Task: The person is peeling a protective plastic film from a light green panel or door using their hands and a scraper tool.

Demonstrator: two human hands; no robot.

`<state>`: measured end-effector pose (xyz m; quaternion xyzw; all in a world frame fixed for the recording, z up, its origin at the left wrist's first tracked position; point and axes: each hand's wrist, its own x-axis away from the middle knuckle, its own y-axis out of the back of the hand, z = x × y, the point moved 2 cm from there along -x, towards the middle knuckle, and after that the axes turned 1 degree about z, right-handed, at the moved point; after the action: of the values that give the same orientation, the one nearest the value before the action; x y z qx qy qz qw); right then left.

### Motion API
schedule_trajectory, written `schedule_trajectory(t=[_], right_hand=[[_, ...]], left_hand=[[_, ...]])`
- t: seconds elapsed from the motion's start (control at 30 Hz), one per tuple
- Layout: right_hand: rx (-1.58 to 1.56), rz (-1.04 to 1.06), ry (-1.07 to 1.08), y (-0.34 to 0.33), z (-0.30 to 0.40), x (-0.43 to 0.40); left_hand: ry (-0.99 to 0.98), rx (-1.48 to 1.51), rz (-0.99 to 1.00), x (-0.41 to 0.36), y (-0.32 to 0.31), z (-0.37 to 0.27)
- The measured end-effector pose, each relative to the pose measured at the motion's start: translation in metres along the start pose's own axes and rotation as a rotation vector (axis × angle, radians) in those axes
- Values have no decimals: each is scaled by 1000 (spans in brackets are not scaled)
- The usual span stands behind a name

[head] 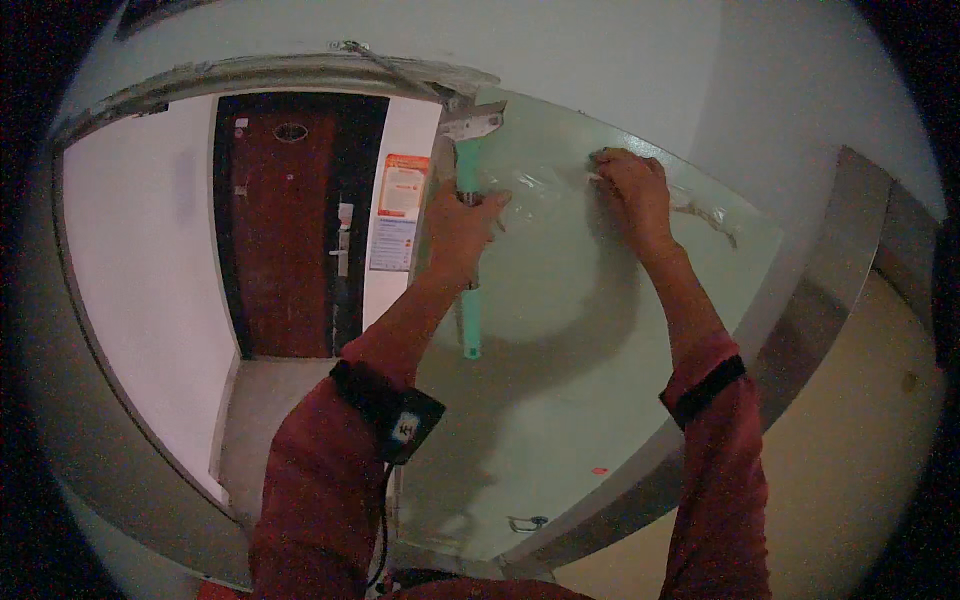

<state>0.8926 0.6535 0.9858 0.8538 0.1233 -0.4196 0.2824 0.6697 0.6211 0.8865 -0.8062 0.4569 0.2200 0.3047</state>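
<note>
A pale green door panel (555, 300) stands open before me. Along its left part runs a bright green strip (470, 322) with a narrow metal part at its middle. Around that middle lies my left hand (461, 229), thumb apart; whether it grips the strip cannot be told. Higher up and to the right, my right hand (636, 191) pinches a small thing too dim to name, close to the panel's top edge. Clear plastic film (529, 180) clings between the hands, and more torn film (705, 214) hangs to the right. A scuffed metal bracket (476, 124) sits above the strip.
Beyond the doorway at left is a dark red-brown door (281, 240) in a black frame, with printed notices (403, 187) on the wall beside it. A frame edge (810, 300) curves down at right. Low on the panel is a metal handle (527, 523). A cable (386, 517) hangs along my left sleeve.
</note>
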Motion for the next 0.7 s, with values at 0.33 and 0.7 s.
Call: schedule_trajectory(t=[0.33,0.7], right_hand=[[-105,64,35,9,18,-6],[187,-27,6,-28,14,2]], left_hand=[[59,310,134,-11,-5,6],[92,199,269,-19,-1,1]])
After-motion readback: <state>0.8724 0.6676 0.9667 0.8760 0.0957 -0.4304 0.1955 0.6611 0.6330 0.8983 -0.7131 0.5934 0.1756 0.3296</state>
